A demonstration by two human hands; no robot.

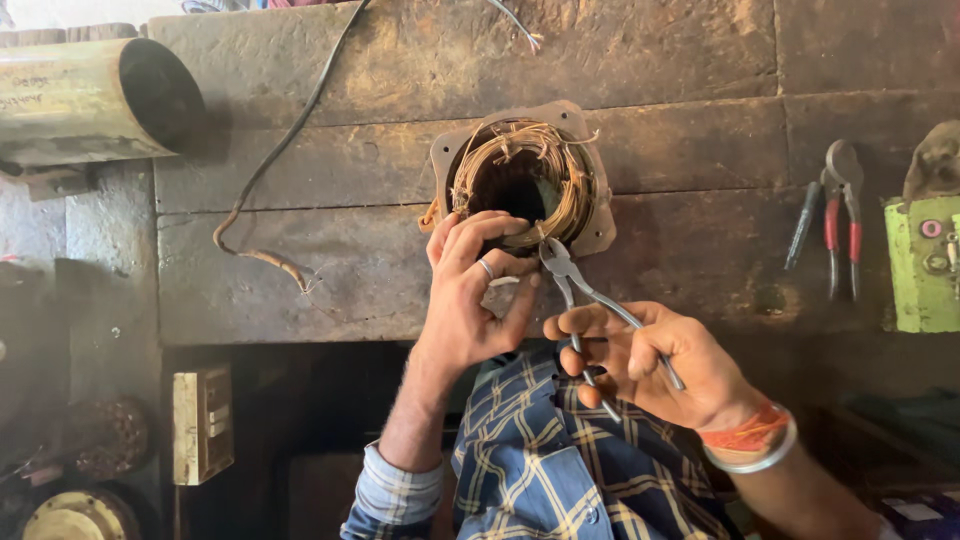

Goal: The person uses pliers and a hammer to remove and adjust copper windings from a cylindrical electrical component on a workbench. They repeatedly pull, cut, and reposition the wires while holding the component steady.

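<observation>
L hand pinching copper winding on stator, R hand gripping cutters; spare pliers at 3 o'clock, pipe at 10.

Bench: worn dark wooden workbench of broad, stained planks.
Left side: large dull metal pipe lying on grey blocks.
Right side: green metal box.
Below: shadowed floor, cream switch box.
Light: daylight from above.

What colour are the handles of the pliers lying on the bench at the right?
Red, on the pliers; seen in the head view.
</observation>
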